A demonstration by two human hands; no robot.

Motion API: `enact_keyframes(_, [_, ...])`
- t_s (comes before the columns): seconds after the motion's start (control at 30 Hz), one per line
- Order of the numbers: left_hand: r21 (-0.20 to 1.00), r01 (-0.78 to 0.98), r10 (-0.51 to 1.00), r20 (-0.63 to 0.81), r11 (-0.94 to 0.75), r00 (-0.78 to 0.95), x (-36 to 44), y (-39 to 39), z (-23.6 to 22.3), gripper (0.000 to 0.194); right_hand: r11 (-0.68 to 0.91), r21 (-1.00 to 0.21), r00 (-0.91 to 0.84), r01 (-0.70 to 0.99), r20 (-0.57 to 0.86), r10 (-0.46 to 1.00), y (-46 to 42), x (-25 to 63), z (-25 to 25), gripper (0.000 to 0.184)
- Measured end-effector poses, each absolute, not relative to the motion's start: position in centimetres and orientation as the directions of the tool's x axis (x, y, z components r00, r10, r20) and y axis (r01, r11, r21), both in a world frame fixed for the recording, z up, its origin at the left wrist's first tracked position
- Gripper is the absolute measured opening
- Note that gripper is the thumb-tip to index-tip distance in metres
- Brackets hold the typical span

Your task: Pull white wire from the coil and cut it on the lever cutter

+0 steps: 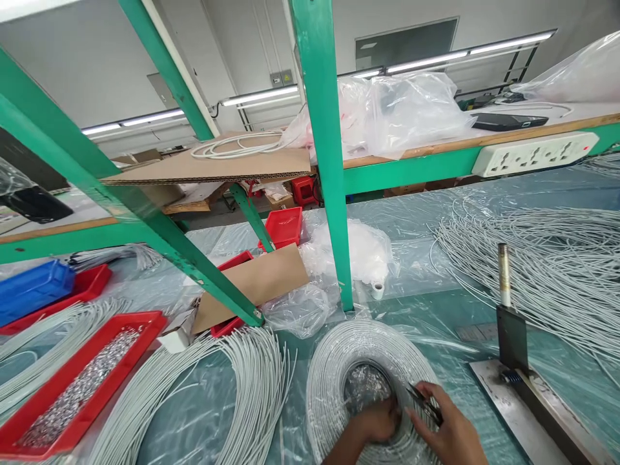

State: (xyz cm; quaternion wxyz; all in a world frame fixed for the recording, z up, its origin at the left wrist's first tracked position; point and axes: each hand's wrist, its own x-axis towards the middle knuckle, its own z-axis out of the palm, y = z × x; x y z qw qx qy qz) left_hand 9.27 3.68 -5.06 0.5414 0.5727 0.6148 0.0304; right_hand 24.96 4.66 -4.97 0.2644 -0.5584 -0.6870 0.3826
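A large coil of pale grey cable (329,368), wrapped in clear film, lies flat on the bench at the lower middle. My left hand (372,423) reaches into its open centre, fingers curled against the inner wall. What those fingers grip, if anything, is hidden. Above the coil's right side, my right hand (453,423) is closed around small dark snips (425,403), their pointed tip aimed toward the inner edge. To the left rests a looser bundle of cut pale cables (256,387).
A metal bench fixture with an upright post (504,278) stands at right, before a spread cable pile (547,258). A red tray (155,323) of small shiny metal parts lies left. A green frame post (334,194) rises behind the coil. A power strip (535,155) hangs at back right.
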Motion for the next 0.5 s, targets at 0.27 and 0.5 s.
enact_keyframes(0.27, [0.604, 0.709, 0.879, -0.475, 0.365, -0.049, 7.3, 3.5, -3.6, 0.039, 0.349, -0.617, -0.431, 0.705, 0.018, 0.902, 8.5, 24.3, -4.8, 0.028])
enact_keyframes(0.5, [0.389, 0.903, 0.962, -0.261, 0.181, -0.080, 4.1, 4.0, -0.8, 0.054, 0.072, -0.705, -0.134, 0.706, -0.033, 0.990, 11.8, 24.2, -4.8, 0.046])
